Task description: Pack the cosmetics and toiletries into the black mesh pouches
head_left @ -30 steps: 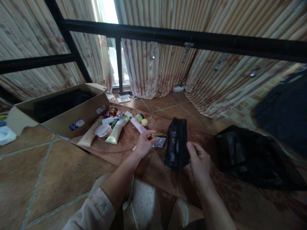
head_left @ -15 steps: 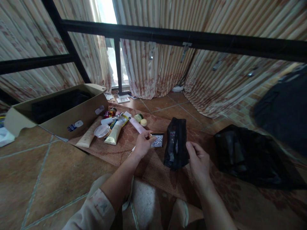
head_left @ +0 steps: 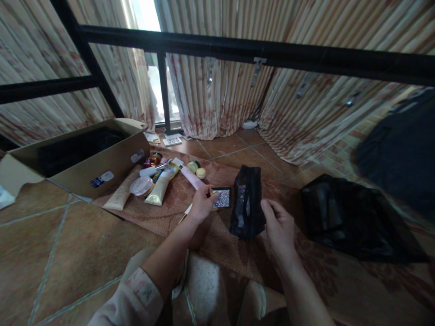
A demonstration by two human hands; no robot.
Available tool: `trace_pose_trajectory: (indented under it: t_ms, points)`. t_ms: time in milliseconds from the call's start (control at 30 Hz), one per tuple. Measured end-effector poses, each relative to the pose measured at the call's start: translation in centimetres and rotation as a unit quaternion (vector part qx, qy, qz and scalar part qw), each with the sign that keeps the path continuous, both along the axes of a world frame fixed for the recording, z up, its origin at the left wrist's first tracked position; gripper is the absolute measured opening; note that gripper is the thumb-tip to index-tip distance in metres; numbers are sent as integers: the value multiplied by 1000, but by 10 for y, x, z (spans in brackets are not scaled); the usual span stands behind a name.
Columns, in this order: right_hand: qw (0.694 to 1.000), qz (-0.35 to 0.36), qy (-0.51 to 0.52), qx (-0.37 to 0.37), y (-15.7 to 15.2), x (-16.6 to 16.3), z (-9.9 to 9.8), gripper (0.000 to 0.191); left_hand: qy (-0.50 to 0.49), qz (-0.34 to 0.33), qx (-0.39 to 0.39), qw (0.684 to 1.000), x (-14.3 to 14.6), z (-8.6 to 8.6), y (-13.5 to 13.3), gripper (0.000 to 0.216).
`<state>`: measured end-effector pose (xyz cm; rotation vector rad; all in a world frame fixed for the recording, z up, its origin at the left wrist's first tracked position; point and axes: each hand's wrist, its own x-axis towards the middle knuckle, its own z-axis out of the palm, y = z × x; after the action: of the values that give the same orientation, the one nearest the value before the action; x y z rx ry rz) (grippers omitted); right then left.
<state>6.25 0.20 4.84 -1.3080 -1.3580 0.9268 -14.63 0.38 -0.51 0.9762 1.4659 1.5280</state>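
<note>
My left hand [head_left: 201, 204] is closed in a pinch at the left edge of a flat, dark-edged square case [head_left: 223, 198] with a glittery silver surface. Just right of the case, a black see-through zip pouch [head_left: 246, 203] stands upright on the mat, its top slit parted. My right hand [head_left: 280, 224] grips the pouch's right side between thumb and fingers. A pale pink tube [head_left: 190, 176] lies beyond my left hand. Beside my left wrist is a small white, thin item [head_left: 186, 211], partly hidden by the hand.
Cosmetics cluster on the left of the patterned mat [head_left: 210, 244]: a beige tube [head_left: 123, 189], a gold-cream tube [head_left: 159, 188], a round clear-lidded jar [head_left: 141, 185] and a small yellow jar [head_left: 200, 173]. A cardboard box [head_left: 118, 167] stands behind them. At right lies a larger black bag [head_left: 343, 222].
The view has shifted slightly. Both hands keep their holds, and slightly more of the glittery case's top edge shows beside my left fingers.
</note>
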Motion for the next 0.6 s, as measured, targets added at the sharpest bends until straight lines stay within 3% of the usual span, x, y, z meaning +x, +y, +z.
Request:
trace_pose_trajectory:
  t_ms: [433,600]
  points:
    - [1000,5,8,-3,0,0,1,38,24,3,5,1000,1,3,-1,15]
    - [1000,5,7,-6,0,0,-1,39,20,0,6,1000,0,-2,1,22]
